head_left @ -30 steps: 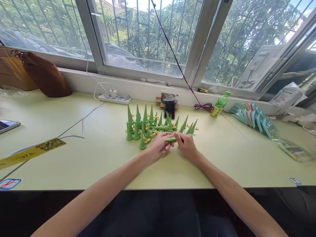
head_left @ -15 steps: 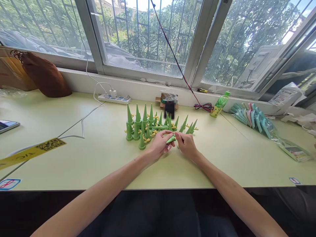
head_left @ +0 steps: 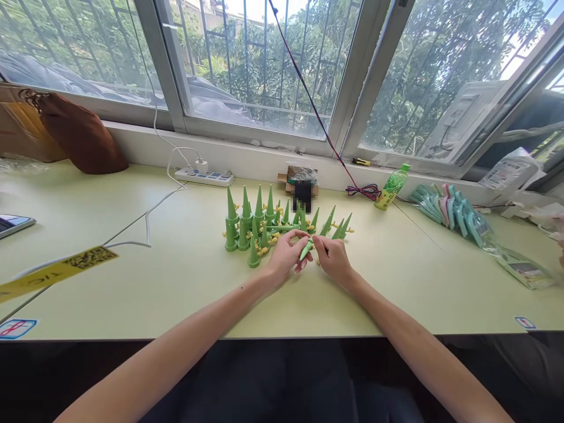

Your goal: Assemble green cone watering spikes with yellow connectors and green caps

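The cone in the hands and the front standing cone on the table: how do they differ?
The held cone slants tip-down in view; the standing cone is upright, tip up. The left hand holds the held cone; the standing cone rests on the table. Fingers partly hide the held cone; the standing cone's base shows. Both are green and pointed.

bright daylight through windows (head_left: pixel 264 70) | pixelated dark patch (head_left: pixel 302 197) near centre | edges stretched
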The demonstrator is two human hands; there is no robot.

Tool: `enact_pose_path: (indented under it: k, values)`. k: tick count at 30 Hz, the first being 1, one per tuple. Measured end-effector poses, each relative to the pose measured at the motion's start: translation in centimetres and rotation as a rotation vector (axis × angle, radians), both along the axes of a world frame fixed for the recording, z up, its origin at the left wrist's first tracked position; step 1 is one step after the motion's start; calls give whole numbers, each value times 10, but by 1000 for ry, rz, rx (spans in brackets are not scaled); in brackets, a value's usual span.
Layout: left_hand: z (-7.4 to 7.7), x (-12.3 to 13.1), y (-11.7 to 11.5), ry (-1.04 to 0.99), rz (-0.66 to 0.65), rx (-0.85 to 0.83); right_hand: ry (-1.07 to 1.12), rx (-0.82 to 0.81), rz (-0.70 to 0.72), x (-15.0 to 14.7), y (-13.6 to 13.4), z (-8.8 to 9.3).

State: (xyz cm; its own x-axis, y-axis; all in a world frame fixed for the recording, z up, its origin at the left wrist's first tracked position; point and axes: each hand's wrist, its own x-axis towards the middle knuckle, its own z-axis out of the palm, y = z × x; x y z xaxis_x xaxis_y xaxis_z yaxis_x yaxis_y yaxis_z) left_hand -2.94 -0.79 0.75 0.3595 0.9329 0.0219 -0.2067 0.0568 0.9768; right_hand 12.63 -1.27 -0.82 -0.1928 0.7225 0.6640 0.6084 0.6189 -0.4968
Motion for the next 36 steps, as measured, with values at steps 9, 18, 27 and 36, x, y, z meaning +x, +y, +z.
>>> enact_pose_path:
  k: [9,18,27,36]
  values:
    - [0,-1,-1,24,9,76,-9,-24,-25,0,-1,1]
    - [-1,-1,-1,34,12,158,-22,-47,-41,0,0,0]
    - [-3,-2,-2,62,39,241,-12,-41,-48,-2,-1,0]
    - [-2,-2,-6,89,51,309,7,-13,-61,-3,-1,0]
